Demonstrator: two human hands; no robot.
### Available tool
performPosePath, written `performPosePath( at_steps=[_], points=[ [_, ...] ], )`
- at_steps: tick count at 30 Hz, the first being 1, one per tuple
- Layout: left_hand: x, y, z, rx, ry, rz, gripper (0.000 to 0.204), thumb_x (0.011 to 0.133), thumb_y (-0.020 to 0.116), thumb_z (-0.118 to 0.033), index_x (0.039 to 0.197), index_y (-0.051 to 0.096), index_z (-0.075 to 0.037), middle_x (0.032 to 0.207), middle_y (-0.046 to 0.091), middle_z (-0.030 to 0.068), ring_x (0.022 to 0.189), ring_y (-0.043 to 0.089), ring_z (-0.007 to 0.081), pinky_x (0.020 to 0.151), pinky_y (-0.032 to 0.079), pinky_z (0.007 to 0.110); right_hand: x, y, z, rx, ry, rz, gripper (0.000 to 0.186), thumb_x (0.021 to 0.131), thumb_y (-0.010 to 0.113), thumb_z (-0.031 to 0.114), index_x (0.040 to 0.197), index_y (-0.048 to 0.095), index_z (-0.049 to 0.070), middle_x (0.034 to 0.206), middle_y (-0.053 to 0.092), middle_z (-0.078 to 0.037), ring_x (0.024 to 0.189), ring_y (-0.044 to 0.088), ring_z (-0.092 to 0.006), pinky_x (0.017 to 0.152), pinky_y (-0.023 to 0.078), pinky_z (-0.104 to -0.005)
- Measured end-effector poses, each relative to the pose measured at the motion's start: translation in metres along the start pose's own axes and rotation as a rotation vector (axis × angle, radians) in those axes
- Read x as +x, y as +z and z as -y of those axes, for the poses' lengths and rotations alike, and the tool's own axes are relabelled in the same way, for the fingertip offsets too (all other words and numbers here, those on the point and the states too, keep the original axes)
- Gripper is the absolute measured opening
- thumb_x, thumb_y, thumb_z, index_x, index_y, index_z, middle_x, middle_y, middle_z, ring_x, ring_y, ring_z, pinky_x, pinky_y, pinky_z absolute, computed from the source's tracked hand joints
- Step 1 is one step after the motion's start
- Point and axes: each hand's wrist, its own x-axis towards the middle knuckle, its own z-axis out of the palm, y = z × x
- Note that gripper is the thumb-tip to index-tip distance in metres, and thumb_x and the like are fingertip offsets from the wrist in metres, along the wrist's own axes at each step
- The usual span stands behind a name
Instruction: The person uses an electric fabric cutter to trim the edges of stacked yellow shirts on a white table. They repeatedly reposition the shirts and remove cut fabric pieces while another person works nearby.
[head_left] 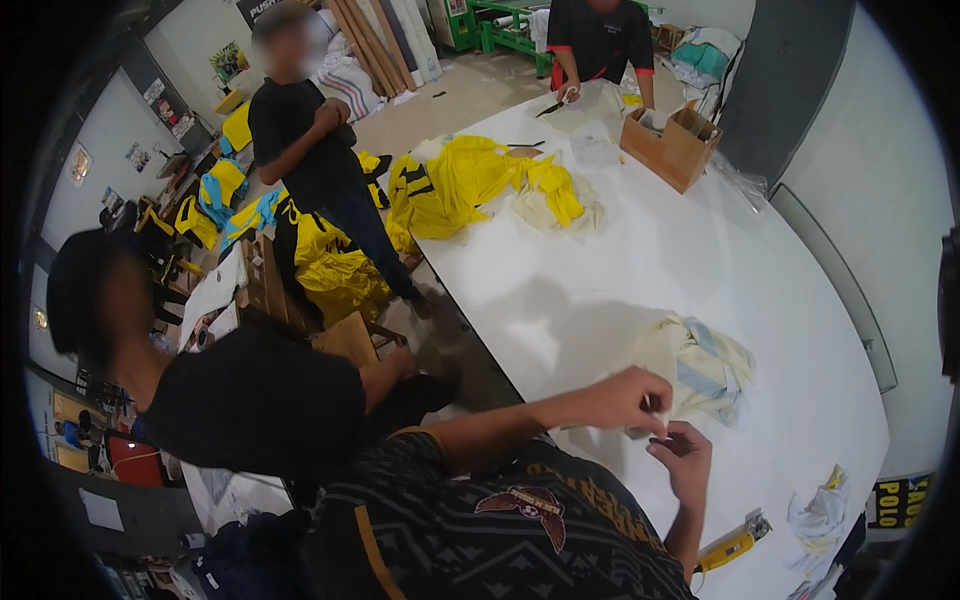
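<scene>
Above the near part of the white table (600, 290), my left hand (625, 400) and my right hand (685, 460) meet with their fingertips close together. Both are closed in a pinch. Whatever lies between the fingers is too small to make out. Just beyond them rests a crumpled cream cloth (745, 372) with pale grey-blue bands, partly hidden behind my left hand. To the right of my right forearm lies a yellow-bodied tool (727, 552) with a metal head.
Yellow jerseys (450, 185) cover the far left of the table. A cardboard box (668, 150) stands at the far right, near a person holding scissors (550, 108). Crumpled pale scraps (818, 515) lie at the near right. Two other people are along the left side.
</scene>
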Motion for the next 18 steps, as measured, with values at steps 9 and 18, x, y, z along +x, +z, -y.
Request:
performPosePath(
  at_steps=[9,18],
  points=[
    [0.001,-0.016,-0.001,0.120,0.068,-0.112,0.022,0.084,0.090,-0.009,0.097,0.074,0.000,0.085,0.061,0.0050,0.080,0.060,0.0162,0.076,0.052,0.032,-0.012,-0.001,-0.009,-0.052,-0.048,-0.171,0.012,0.106,0.074,0.010,0.101,0.070,-0.001,0.085,0.071,-0.003,0.082,0.065,-0.0093,0.078,0.051,-0.0256],
    [-0.001,-0.092,0.021,0.851,0.008,-0.566,0.015,0.095,0.069,-0.004,0.107,0.078,-0.002,0.110,0.068,0.0187,0.100,0.070,0.0391,0.086,0.058,0.045,-0.027,-0.050,0.019,-0.148,-0.296,-0.594,0.025,0.118,0.054,0.023,0.106,0.063,0.004,0.097,0.063,0.001,0.083,0.051,-0.0063,0.074,0.042,-0.0233]
  ],
)
